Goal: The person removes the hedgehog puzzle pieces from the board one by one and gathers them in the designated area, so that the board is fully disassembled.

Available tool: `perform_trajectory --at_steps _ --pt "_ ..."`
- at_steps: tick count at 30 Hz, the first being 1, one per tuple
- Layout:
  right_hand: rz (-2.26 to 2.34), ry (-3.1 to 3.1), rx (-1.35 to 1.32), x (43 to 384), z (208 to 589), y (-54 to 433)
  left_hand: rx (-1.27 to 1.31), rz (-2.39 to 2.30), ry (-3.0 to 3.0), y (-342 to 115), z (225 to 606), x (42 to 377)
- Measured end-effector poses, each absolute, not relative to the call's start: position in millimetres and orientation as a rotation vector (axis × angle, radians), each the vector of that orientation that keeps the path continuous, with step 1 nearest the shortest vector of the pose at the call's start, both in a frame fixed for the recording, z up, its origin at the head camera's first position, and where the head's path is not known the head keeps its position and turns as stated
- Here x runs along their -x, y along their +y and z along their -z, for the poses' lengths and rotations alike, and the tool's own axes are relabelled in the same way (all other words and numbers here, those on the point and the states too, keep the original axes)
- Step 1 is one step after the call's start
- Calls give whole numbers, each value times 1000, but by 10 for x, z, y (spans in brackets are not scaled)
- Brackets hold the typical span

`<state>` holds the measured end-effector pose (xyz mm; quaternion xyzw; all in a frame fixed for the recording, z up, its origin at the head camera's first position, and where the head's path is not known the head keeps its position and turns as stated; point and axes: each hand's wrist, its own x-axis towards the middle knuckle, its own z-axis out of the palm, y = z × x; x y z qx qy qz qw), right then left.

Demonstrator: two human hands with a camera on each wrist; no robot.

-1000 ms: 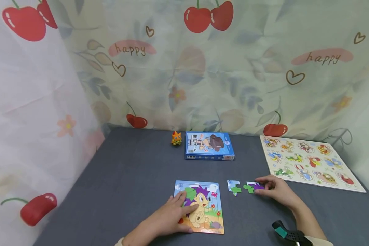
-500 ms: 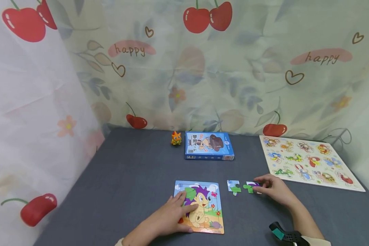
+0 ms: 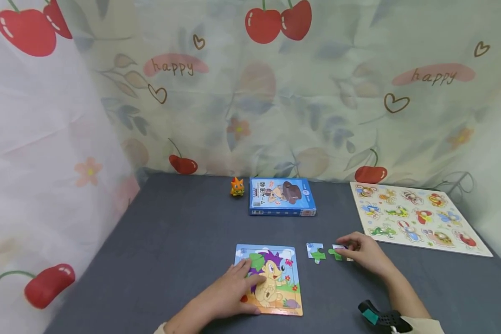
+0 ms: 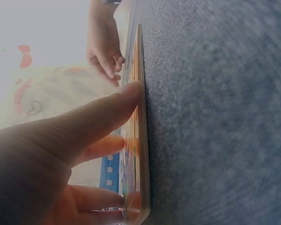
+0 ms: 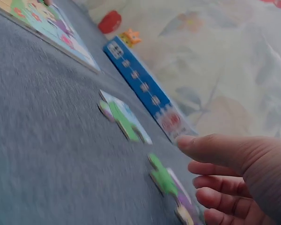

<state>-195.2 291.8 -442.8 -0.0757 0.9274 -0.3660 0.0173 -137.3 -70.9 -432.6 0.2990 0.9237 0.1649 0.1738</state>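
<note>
Midway between the side edges of the worktop [image 3: 179,236], the left hand [image 3: 235,290] rests on the puzzle board [image 3: 273,292], fingers extended; toward the right edge, the right hand [image 3: 361,251], grip apart, is at the outer piece [image 5: 165,182]. Advised: pinch opposite sides, clearing the inner piece [image 3: 314,250].

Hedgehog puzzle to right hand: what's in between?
A loose piece, then a second piece partly hidden by the right hand, as the head view shows.

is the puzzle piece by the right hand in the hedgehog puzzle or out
Out: the puzzle piece lies on the dark table beside the right hand, apart from the hedgehog puzzle.
</note>
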Motion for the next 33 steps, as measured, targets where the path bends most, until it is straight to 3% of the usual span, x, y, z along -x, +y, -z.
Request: perform_trajectory --at_steps 33 --pt "1141 2649 622 2221 4358 1907 -1030 -348 2624 -427 4305 1401"
